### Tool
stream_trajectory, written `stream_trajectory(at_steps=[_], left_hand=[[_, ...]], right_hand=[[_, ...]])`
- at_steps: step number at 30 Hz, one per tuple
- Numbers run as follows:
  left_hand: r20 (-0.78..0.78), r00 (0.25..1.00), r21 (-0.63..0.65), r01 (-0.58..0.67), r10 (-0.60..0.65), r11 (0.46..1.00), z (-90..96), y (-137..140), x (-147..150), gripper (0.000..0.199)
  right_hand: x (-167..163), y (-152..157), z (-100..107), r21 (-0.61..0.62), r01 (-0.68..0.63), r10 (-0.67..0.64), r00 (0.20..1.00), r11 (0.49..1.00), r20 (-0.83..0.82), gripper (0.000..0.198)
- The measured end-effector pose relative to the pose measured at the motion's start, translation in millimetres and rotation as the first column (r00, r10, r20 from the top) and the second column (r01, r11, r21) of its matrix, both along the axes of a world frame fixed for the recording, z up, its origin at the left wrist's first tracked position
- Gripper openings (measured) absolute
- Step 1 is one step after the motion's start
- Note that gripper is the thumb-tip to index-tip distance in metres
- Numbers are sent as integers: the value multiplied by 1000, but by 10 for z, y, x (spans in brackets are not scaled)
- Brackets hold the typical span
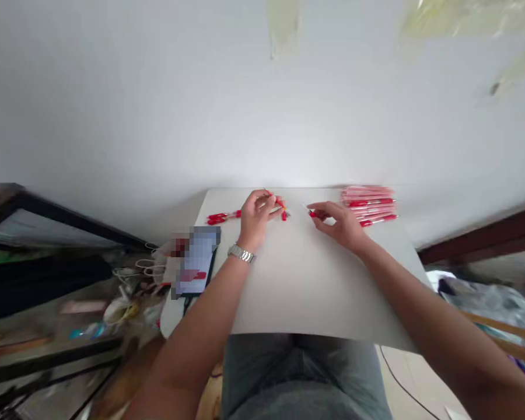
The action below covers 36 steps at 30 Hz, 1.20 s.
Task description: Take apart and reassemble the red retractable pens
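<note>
My left hand (256, 217), with a metal-banded watch (241, 252) on its wrist, pinches a slim red pen (280, 203) that slants down towards the right. Near the pen's lower end is a small red piece (284, 216); whether they are joined I cannot tell. Across a short gap, my right hand (340, 224) has thumb and fingers closed on a small red pen part (312, 214) with a pale tip. Several red pens (221, 217) lie just left of my left hand. Beyond my right hand rests a bundle of red and pink pens (371, 201).
The white table (297, 280) stands against a wall (245, 116). At its left edge lies a phone (198, 262) with a blurred screen, a cable (187, 304) below it. Clutter and white cords (146, 265) fill the left side; plastic bags (494, 309) are at right.
</note>
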<state>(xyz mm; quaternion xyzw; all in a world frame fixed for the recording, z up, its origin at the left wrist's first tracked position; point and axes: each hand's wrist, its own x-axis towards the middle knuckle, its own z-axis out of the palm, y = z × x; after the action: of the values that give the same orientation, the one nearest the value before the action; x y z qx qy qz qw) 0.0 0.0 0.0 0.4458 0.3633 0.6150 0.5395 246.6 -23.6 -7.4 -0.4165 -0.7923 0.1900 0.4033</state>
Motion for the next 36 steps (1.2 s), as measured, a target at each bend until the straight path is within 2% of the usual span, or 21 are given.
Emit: stream_trajectory(at_steps=[19,28,36], left_hand=[[42,999,55,-3,0,998,27,-22,13,37],[29,993,2,113,-113,994,21,-66,60,38],[-66,978,24,200,-199,979,-11,-96,80,33]], right_hand=[[-8,-25,71,-35,-24,26,998,999,62,33],[-19,-20,68,-33,-45,46,998,998,50,33],[-39,-33,104,-95,-58,59,998,994,2,26]])
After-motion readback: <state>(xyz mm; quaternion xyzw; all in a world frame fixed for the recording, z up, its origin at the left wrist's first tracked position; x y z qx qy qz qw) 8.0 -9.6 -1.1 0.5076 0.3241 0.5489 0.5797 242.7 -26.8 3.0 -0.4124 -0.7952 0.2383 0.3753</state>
